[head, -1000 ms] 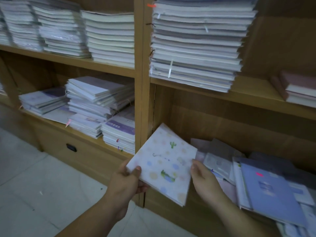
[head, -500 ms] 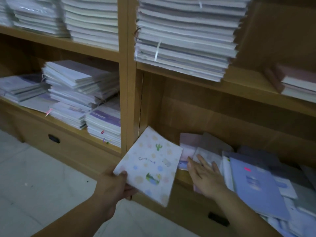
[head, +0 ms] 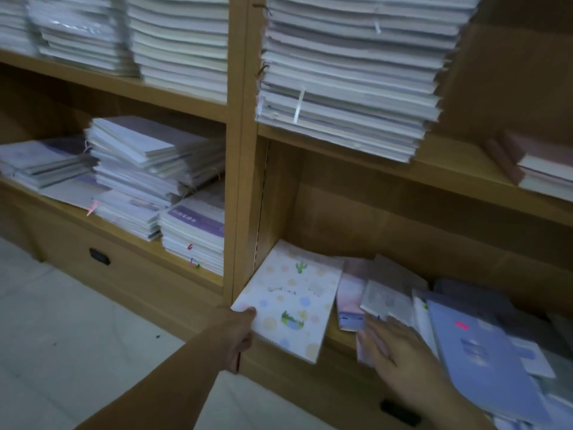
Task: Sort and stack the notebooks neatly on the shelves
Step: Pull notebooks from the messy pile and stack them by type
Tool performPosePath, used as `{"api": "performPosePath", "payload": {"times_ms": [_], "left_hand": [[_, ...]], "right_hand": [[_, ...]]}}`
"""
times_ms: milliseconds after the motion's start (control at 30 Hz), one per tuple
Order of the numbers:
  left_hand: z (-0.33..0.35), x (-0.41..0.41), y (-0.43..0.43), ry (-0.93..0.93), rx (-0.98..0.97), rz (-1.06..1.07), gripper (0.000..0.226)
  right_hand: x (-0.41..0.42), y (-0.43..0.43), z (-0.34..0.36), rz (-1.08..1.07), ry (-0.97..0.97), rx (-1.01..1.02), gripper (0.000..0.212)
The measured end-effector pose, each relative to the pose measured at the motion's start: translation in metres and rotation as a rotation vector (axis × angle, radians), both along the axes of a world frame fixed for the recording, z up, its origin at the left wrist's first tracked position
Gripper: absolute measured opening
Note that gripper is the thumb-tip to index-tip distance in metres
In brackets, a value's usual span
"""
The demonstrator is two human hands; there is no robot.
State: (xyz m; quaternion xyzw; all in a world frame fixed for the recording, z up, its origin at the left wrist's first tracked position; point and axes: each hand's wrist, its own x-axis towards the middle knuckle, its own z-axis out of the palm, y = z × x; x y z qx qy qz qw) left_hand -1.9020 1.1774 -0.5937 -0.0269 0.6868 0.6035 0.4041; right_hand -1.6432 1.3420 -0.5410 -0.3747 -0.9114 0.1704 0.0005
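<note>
The wooden shelving (head: 240, 150) fills the view; its upper boards carry tall stacks (head: 350, 72), squared and close-packed, and the bay at middle left holds lower stacks (head: 155, 169); we take these as the standard the rest must meet. The lower right bay is the unfinished part; a loose heap (head: 483, 346) of notebooks sprawls across its right side, covers fanned over one another, several edges hanging over the shelf front, a lilac one uppermost; only the left end of that bay, beside the upright, has room, which we judge is why a fresh pile starts there. The dotted notebook (head: 291, 302), white with a cactus print, lies at that left end, its far corner close in by the upright and its near edge overhanging the front; it sits askew, so it is not yet squared. Our left hand (head: 238, 333) grasps its near left corner, thumb on the cover and fingers curled below; such a hold lets us slide and turn it without lifting. Our right hand (head: 390, 342) is released, fingers straight and spread flat on the near edge of the heap; we judge it steadies the covers or feels for the next one to draw out; which, we cannot tell.
</note>
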Motion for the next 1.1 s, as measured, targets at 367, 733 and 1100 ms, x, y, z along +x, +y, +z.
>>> {"api": "performPosePath", "payload": {"times_ms": [367, 733, 1100], "left_hand": [[0.014, 0.077, 0.031, 1.169, -0.69, -1.092, 0.088], [0.019, 0.108, 0.103, 1.151, -0.309, -0.757, 0.049], [0.021, 0.122, 0.171, 0.538, -0.189, -0.351, 0.082]], "right_hand": [[-0.006, 0.029, -0.013, -0.008, 0.11, 0.007, 0.055], [0.062, 0.049, 0.008, -0.144, 0.199, 0.009, 0.043], [0.143, 0.051, 0.005, -0.145, -0.016, -0.115, 0.122]]}}
